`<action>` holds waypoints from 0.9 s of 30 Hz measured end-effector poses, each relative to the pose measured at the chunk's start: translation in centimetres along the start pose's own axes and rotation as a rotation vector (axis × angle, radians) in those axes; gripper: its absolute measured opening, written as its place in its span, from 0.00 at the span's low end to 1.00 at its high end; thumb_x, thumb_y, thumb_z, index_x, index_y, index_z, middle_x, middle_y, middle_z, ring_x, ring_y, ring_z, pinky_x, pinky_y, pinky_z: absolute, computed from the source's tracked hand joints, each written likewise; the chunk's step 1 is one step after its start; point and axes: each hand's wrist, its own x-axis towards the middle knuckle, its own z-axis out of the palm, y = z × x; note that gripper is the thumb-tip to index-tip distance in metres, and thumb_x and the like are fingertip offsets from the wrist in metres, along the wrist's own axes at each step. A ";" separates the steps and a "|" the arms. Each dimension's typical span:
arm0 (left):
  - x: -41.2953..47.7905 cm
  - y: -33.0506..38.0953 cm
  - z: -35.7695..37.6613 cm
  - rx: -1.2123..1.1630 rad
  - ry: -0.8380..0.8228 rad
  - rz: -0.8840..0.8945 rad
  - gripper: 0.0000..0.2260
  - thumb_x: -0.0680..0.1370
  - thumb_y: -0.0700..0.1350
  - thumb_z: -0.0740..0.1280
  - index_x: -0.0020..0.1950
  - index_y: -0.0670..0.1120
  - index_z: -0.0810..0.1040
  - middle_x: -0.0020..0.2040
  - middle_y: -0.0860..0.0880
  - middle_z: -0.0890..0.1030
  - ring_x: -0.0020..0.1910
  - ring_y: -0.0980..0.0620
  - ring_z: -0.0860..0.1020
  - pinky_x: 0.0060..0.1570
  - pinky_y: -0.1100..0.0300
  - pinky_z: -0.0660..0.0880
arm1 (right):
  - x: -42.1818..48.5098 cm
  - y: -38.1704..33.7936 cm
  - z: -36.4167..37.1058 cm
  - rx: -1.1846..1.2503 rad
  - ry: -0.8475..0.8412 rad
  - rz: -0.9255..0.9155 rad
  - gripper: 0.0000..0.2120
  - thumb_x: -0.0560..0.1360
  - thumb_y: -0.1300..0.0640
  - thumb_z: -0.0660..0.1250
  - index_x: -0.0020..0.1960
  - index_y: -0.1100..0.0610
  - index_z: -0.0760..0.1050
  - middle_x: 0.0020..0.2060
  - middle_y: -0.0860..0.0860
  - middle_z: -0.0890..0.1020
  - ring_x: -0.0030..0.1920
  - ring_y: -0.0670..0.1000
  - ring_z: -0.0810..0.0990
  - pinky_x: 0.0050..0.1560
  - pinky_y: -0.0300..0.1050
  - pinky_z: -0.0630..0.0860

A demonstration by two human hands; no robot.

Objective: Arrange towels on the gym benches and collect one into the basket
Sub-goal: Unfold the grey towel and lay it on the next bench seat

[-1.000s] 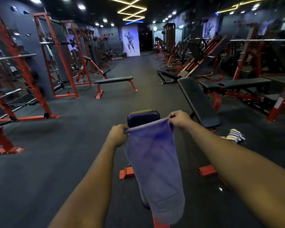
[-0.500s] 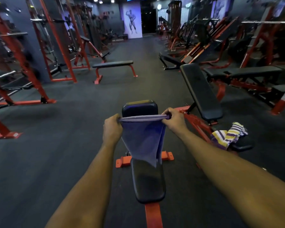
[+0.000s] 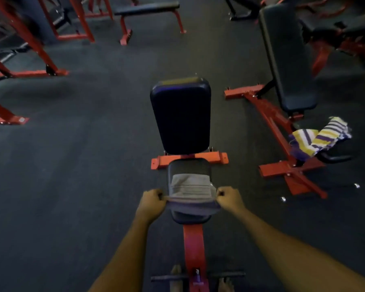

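Head view: a grey towel (image 3: 190, 187) lies across the seat pad of a red-framed bench (image 3: 180, 116). The left hand (image 3: 153, 200) and right hand (image 3: 229, 198) each clench a near corner. A striped towel (image 3: 319, 137) lies on the bench to its right.

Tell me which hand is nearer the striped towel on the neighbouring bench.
Right. The right hand pinches the grey towel at its right corner, on the side facing the striped towel. The left hand holds the opposite corner, farther away across the seat.
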 end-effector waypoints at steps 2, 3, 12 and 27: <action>1.0 -2.1 1.9 -0.007 -0.045 -0.015 0.09 0.69 0.44 0.62 0.30 0.41 0.71 0.26 0.48 0.73 0.26 0.53 0.70 0.26 0.57 0.66 | 0.6 1.1 1.8 -0.001 -0.063 0.040 0.05 0.69 0.60 0.66 0.36 0.57 0.80 0.39 0.58 0.85 0.44 0.57 0.84 0.38 0.43 0.72; 1.7 -2.8 2.5 -0.015 -0.062 -0.016 0.09 0.69 0.43 0.62 0.30 0.41 0.71 0.26 0.48 0.73 0.26 0.53 0.70 0.26 0.56 0.68 | 1.1 1.3 2.4 0.010 -0.085 0.052 0.06 0.69 0.61 0.66 0.35 0.56 0.79 0.37 0.58 0.84 0.42 0.56 0.83 0.37 0.43 0.70; 16.1 -6.3 9.7 -0.209 -0.133 0.046 0.17 0.76 0.40 0.67 0.65 0.44 0.73 0.55 0.45 0.80 0.50 0.49 0.80 0.51 0.54 0.79 | 12.0 3.7 9.1 0.290 0.108 0.353 0.12 0.74 0.60 0.69 0.58 0.56 0.77 0.47 0.55 0.81 0.49 0.57 0.81 0.44 0.43 0.73; 15.5 -5.4 16.2 0.099 -0.585 -0.046 0.31 0.80 0.49 0.64 0.78 0.41 0.54 0.66 0.40 0.75 0.62 0.41 0.76 0.58 0.54 0.73 | 8.4 5.3 13.7 0.551 -0.026 0.731 0.22 0.72 0.58 0.70 0.65 0.56 0.75 0.59 0.56 0.80 0.57 0.59 0.79 0.58 0.52 0.78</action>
